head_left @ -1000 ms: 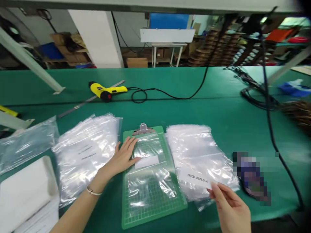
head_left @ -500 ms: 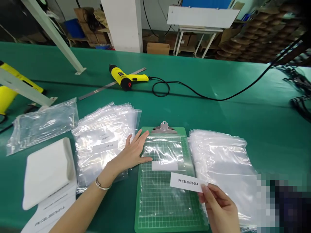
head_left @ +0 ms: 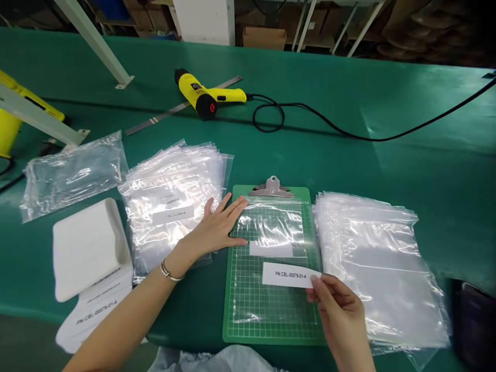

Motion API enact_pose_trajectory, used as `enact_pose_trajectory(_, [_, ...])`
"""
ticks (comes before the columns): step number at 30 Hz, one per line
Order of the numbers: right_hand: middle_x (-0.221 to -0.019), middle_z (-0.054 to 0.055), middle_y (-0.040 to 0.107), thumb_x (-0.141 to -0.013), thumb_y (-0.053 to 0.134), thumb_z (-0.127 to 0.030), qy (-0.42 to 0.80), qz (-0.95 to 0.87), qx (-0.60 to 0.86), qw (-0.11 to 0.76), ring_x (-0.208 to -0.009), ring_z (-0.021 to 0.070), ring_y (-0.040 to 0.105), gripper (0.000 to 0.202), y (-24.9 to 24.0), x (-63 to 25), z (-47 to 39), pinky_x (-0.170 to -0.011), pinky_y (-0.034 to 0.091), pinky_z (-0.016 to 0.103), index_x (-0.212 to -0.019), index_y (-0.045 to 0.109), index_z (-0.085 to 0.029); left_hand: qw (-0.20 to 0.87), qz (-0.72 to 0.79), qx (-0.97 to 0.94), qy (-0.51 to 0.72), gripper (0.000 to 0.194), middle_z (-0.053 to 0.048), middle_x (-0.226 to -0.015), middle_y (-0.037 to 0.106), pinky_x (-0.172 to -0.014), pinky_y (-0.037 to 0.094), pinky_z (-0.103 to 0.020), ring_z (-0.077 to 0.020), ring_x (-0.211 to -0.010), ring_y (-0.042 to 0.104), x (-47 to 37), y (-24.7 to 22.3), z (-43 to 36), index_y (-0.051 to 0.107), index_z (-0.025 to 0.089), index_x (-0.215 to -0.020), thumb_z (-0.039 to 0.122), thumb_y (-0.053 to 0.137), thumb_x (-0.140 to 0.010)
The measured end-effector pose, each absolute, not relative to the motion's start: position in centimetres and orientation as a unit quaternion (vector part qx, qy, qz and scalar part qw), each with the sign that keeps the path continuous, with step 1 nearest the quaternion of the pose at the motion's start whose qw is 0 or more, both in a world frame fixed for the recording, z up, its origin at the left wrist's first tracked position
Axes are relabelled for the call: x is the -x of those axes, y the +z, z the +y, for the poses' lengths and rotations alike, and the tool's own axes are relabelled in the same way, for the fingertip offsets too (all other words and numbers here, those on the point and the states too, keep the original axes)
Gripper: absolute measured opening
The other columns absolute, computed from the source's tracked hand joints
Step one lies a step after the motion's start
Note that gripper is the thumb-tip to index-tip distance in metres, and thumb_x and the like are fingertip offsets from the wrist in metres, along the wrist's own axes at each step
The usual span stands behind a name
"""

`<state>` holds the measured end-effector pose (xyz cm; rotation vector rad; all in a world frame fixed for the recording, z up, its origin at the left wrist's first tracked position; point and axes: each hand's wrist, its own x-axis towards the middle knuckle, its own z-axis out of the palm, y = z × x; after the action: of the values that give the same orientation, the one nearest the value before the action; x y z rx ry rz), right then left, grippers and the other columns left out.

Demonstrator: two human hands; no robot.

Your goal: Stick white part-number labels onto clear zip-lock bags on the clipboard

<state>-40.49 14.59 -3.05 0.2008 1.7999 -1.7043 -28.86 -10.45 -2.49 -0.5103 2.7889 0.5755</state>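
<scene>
Printed label (head_left: 289, 275) over the lower half of the clear bag (head_left: 267, 305) on the green clipboard (head_left: 306, 336), contact unclear; looks light, thin, easily curled or creased, likely sticky-backed, so best pinched by one end. Right hand (head_left: 343, 315) reaches in from lower right, thumb uppermost, grip clamped on the label's right end. Left hand (head_left: 217, 227) palm down, grip apart, fingers spread at the upper left edge of the bag, which looks slick and floppy.
</scene>
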Motion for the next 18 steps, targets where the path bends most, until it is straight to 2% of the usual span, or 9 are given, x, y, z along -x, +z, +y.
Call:
enact_pose_trajectory(4, [-0.06,0.006,0.069,-0.051,0.081,-0.039,-0.611,0.695,-0.054,0.376,-0.053,0.0184,0.062,0.028,-3.6,39.5,14.4,-0.054,0.054,0.03,-0.067,0.071,-0.017,0.134,0.962,0.166,0.17,0.077,-0.002,-0.151,-0.002,-0.102,-0.002,-0.066,-0.0338,-0.136,-0.004,28.9,-2.4,-10.4,0.006,0.031,-0.143,0.064,0.04,-0.081])
enact_pose_trajectory(7, [-0.061,0.005,0.07,-0.054,0.08,-0.039,-0.593,0.706,-0.04,0.386,-0.057,0.0182,0.064,0.027,-3.9,39.2,14.6,-0.057,0.054,0.028,-0.068,0.072,-0.018,0.133,0.965,0.159,0.161,0.076,-0.002,-0.151,-0.002,-0.103,-0.003,-0.065,-0.0344,-0.136,-0.003,28.9,-2.5,-10.4,0.007,0.031,-0.143,0.062,0.041,-0.082])
enact_pose_trajectory(13, [-0.064,0.005,0.071,-0.056,0.079,-0.038,-0.595,0.702,-0.037,0.389,-0.057,0.0169,0.064,0.025,-4.3,39.2,14.9,-0.058,0.054,0.027,-0.071,0.072,-0.018,0.146,0.968,0.151,0.141,0.094,-0.006,-0.15,-0.005,-0.102,-0.003,-0.065,-0.0376,-0.135,-0.005,28.9,-2.9,-10.4,0.004,0.027,-0.143,0.069,0.05,-0.072])
enact_pose_trajectory(18, [-0.06,0.003,0.07,-0.049,0.083,-0.033,-0.635,0.662,-0.096,0.386,-0.051,0.0142,0.063,0.026,-4.2,39.6,14.6,-0.054,0.054,0.024,-0.066,0.071,-0.018,0.149,0.97,0.147,0.126,0.103,-0.007,-0.15,-0.006,-0.102,-0.003,-0.066,-0.0384,-0.135,-0.007,29.0,-3.2,-10.2,0.003,0.024,-0.143,0.07,0.055,-0.067])
